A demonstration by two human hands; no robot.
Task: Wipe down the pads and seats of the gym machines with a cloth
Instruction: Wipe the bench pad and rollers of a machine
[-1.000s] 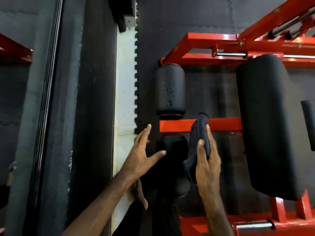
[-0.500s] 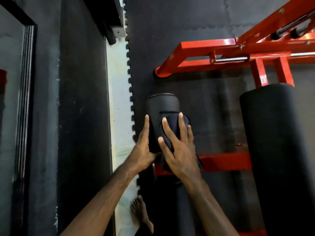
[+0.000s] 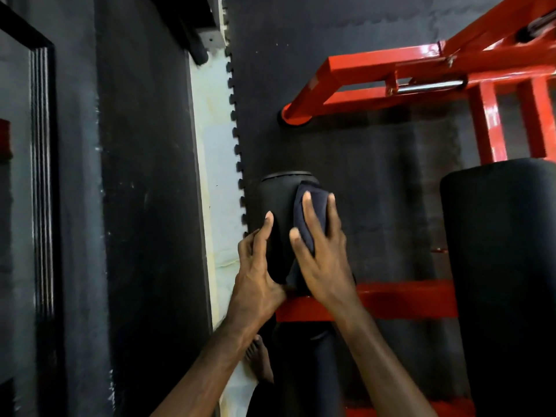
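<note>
Our right hand (image 3: 322,254) presses a dark cloth (image 3: 311,206) flat, fingers spread, on the roller pad (image 3: 278,203) near centre; our left hand (image 3: 257,266) cups its left side. If the pad spins, we judge the cloth may slip off.

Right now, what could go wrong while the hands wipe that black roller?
The roller pad might spin under the right hand pressing the cloth, so the left hand bracing it could slip. A bare foot stands near the red frame and could bump it.
</note>
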